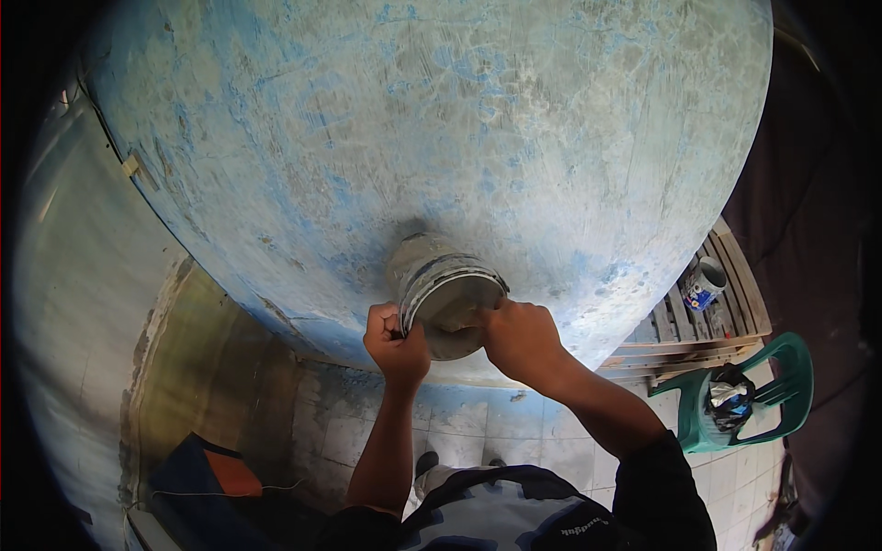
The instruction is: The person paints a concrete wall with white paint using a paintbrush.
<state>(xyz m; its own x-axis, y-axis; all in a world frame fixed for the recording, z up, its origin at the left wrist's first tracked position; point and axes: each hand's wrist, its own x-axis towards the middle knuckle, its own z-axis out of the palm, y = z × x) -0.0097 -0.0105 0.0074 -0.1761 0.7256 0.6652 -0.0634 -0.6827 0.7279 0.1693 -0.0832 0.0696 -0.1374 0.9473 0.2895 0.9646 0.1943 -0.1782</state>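
A round bucket (pixel 424 250), grey and smeared with dried plaster, is tilted so that its mouth faces me, close in front of the patchy blue and grey wall (pixel 514 138). Closed around the bucket's left rim is my left hand (pixel 398 344). My right hand (pixel 522 340) is closed at the right side of the mouth, its fingers reaching inside. Wet grey material coats the inside, and a paler flat shape shows by my right fingertips. I cannot make out whether that hand grips a tool.
To the right, a slatted wooden pallet bench (pixel 735 294) bears a small paint can (pixel 705 283). Near it is a green plastic chair (pixel 795 390) with a black plastic bag (pixel 730 404) on it. A dark blue and orange object (pixel 197 487) lies lower left. Pale tiles (pixel 459 422) cover the floor.
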